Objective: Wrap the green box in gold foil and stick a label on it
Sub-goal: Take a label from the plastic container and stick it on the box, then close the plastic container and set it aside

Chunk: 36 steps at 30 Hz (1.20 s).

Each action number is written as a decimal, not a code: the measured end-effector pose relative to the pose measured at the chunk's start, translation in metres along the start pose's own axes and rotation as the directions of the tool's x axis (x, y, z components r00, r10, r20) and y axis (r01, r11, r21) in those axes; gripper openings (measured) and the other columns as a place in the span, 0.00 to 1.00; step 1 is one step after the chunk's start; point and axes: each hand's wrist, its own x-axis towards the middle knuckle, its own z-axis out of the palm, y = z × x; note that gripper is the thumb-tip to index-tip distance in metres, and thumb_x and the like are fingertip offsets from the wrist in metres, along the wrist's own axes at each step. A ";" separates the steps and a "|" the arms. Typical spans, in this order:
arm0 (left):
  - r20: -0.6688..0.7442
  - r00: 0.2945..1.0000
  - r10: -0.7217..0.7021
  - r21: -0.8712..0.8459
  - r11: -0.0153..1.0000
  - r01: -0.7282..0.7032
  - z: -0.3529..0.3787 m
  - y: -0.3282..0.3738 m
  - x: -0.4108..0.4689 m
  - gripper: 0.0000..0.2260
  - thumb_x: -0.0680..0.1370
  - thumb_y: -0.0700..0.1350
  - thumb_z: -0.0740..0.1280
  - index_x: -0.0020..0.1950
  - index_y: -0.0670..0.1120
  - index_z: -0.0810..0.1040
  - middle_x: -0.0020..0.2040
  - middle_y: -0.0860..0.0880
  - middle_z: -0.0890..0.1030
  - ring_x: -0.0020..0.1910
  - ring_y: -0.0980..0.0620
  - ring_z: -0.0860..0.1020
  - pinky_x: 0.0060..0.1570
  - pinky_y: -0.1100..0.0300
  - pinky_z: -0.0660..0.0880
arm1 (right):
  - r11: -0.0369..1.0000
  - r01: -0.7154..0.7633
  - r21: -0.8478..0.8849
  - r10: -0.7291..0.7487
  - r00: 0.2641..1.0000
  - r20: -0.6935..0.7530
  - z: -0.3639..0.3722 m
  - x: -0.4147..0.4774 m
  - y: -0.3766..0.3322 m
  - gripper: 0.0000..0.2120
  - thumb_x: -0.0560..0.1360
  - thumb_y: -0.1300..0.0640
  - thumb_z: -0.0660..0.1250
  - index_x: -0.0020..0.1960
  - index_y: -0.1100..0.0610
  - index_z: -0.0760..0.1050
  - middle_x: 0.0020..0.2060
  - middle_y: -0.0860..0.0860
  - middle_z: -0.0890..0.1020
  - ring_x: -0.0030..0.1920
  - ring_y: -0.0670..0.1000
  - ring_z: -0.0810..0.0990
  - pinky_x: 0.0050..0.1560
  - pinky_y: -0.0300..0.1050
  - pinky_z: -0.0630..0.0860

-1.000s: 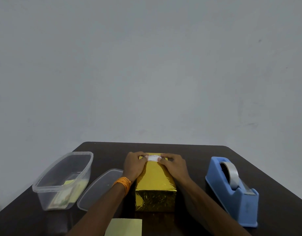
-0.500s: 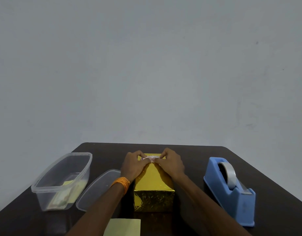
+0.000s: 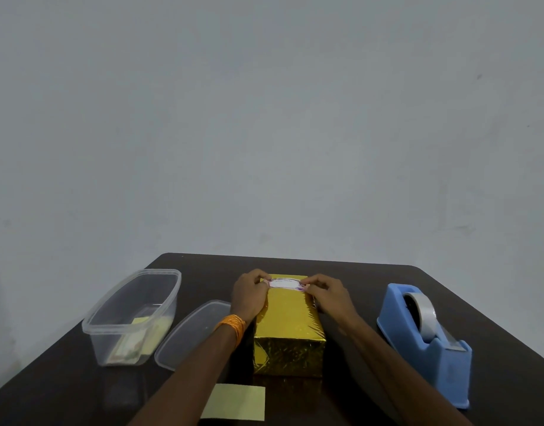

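Head view: left hand (image 3: 249,294) and right hand (image 3: 329,296) pinch the small white label (image 3: 284,284) by its ends, to stick it straight on the gold-foil box (image 3: 287,321).

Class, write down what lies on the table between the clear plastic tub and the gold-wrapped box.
A clear plastic lid lies flat there, partly under the left forearm, as the head view shows.

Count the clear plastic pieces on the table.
2: the open tub on the table's left side, and the lid lying flat between it and the gold-wrapped box. None seem hidden.
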 end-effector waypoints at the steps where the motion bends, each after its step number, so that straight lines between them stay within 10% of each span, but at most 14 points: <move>1: -0.002 1.000 -0.009 -0.008 1.000 0.009 0.000 0.000 -0.001 0.09 0.80 0.39 0.63 0.53 0.47 0.83 0.54 0.47 0.79 0.55 0.49 0.76 0.48 0.58 0.71 | 1.000 -0.006 0.008 0.006 1.000 0.019 -0.001 0.000 0.000 0.08 0.79 0.59 0.67 0.53 0.52 0.84 0.52 0.45 0.81 0.52 0.45 0.78 0.45 0.42 0.79; 17: -0.005 0.987 -0.159 0.172 0.972 0.157 -0.096 -0.002 -0.024 0.17 0.82 0.51 0.62 0.66 0.42 0.73 0.64 0.42 0.78 0.62 0.43 0.76 0.59 0.55 0.70 | 0.955 0.234 -0.182 -0.265 0.949 -0.169 0.034 -0.037 -0.091 0.12 0.79 0.59 0.66 0.61 0.56 0.78 0.55 0.48 0.80 0.49 0.45 0.79 0.46 0.36 0.73; 25: 0.135 0.923 -0.362 0.267 0.910 0.318 -0.114 -0.028 -0.040 0.20 0.79 0.48 0.61 0.65 0.36 0.75 0.63 0.37 0.79 0.61 0.38 0.78 0.62 0.47 0.75 | 0.996 -0.092 0.015 0.088 0.979 0.184 0.152 -0.054 -0.128 0.10 0.76 0.50 0.67 0.47 0.58 0.73 0.42 0.50 0.77 0.44 0.50 0.75 0.52 0.51 0.74; 29: 0.110 0.925 -0.363 0.359 0.883 0.303 -0.111 -0.037 -0.042 0.23 0.77 0.50 0.61 0.68 0.38 0.71 0.65 0.39 0.77 0.62 0.39 0.77 0.61 0.54 0.74 | 0.952 -0.298 -0.067 0.305 0.932 0.197 0.174 -0.054 -0.099 0.31 0.77 0.46 0.65 0.74 0.61 0.65 0.69 0.57 0.74 0.66 0.58 0.74 0.61 0.50 0.73; 36: 0.068 0.942 -0.329 0.334 0.897 0.289 -0.111 -0.017 -0.053 0.15 0.80 0.45 0.60 0.63 0.39 0.71 0.62 0.38 0.77 0.60 0.39 0.76 0.58 0.51 0.74 | 0.922 -0.386 0.022 0.378 0.911 0.163 0.180 -0.044 -0.091 0.32 0.75 0.50 0.66 0.73 0.63 0.64 0.65 0.61 0.75 0.62 0.59 0.76 0.60 0.54 0.76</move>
